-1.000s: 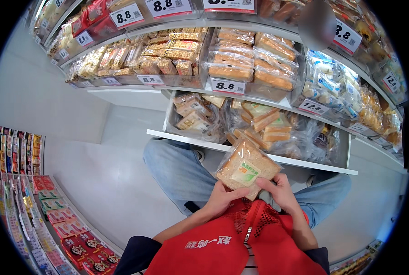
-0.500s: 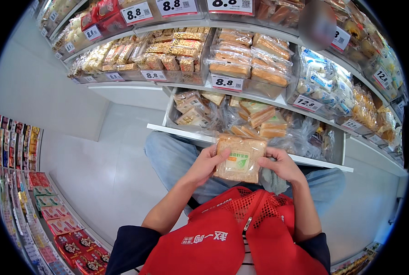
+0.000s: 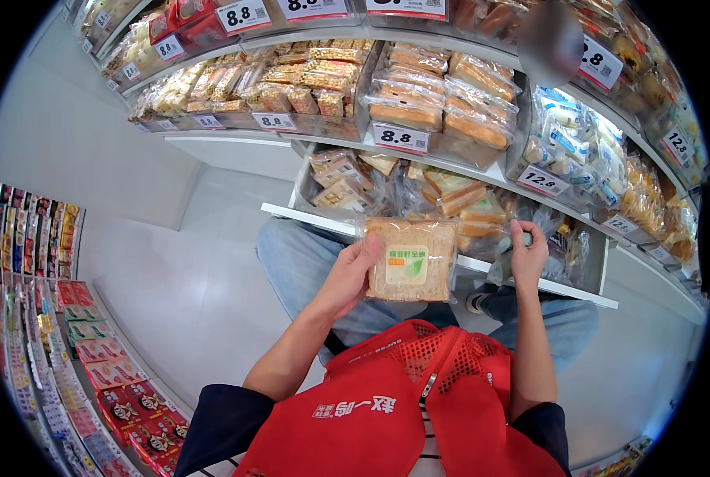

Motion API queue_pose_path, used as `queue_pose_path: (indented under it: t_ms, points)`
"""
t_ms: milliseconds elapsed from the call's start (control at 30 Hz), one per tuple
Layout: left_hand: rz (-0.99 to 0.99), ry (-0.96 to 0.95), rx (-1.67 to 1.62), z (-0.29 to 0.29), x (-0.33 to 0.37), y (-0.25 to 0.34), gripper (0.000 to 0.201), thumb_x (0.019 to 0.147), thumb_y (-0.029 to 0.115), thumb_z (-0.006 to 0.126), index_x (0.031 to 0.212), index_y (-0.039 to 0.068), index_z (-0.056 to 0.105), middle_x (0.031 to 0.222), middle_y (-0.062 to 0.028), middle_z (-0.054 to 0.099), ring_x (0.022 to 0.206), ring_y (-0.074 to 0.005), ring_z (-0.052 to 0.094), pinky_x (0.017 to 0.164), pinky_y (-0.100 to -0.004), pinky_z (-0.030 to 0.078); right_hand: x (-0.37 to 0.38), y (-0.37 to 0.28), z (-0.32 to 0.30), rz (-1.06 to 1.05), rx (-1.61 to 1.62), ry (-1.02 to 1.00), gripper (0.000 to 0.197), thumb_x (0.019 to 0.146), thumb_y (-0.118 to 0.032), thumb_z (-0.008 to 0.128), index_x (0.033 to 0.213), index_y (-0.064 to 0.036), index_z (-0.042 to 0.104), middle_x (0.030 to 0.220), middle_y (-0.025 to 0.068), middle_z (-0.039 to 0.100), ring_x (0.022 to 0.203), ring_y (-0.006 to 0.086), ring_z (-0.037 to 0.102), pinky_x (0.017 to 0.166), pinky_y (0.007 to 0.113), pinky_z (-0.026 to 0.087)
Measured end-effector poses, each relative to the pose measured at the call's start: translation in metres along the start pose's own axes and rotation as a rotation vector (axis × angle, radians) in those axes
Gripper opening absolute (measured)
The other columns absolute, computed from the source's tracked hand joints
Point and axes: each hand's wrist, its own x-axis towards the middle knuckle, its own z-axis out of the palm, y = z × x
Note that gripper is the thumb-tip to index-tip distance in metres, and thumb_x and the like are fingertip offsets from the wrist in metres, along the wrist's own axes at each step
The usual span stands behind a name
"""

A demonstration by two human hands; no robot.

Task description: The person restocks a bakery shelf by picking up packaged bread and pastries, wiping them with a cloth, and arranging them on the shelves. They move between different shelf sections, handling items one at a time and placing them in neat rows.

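My left hand (image 3: 353, 274) grips the left edge of a clear-wrapped pack of sliced bread (image 3: 410, 262), its thumb on the front. The pack is held upright in front of the open drawer, its green and white label facing me. My right hand (image 3: 529, 253) is closed around a bunched grey-green cloth (image 3: 500, 269), apart from the pack, over the drawer's front edge. Behind both hands the white drawer (image 3: 311, 217) holds several bagged breads (image 3: 458, 195) and sandwich-like packs (image 3: 344, 195).
Above the drawer, a shelf carries bagged long loaves (image 3: 405, 115), nut-topped snack bars (image 3: 303, 97) and blue-white packets (image 3: 563, 135). My legs in jeans (image 3: 279, 262) are folded beneath the drawer. At the left stands a rack of red boxes (image 3: 152, 433).
My right hand has let go of the bread pack and moved right and up with the cloth. The left hand alone holds the pack, now slightly higher and further left.
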Motion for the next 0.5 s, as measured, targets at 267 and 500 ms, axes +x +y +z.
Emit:
queue_pose_path:
  t_ms: [267, 500]
  points:
    - [-0.018, -0.014, -0.015, 0.008, 0.006, 0.006, 0.058, 0.101, 0.045, 0.046, 0.132, -0.003, 0.048, 0.122, -0.0107, 0.062, 0.107, -0.0171, 0.063, 0.089, -0.0317, 0.053, 0.026, 0.040, -0.031, 0.427, 0.250, 0.017, 0.047, 0.077, -0.035, 0.083, 0.100, -0.0012, 0.060, 0.091, 0.0048, 0.064, 0.083, 0.0113, 0.057, 0.078, 0.026, 0.046]
    - [-0.012, 0.055, -0.010, 0.013, 0.015, 0.006, 0.056, 0.103, 0.043, 0.043, 0.131, -0.004, 0.049, 0.124, -0.0113, 0.061, 0.111, -0.0177, 0.061, 0.095, -0.0325, 0.049, 0.033, 0.086, -0.054, 0.341, 0.058, 0.188, 0.038, 0.082, -0.031, 0.079, 0.096, -0.0014, 0.060, 0.086, 0.0050, 0.062, 0.078, 0.0136, 0.056, 0.072, 0.028, 0.046]
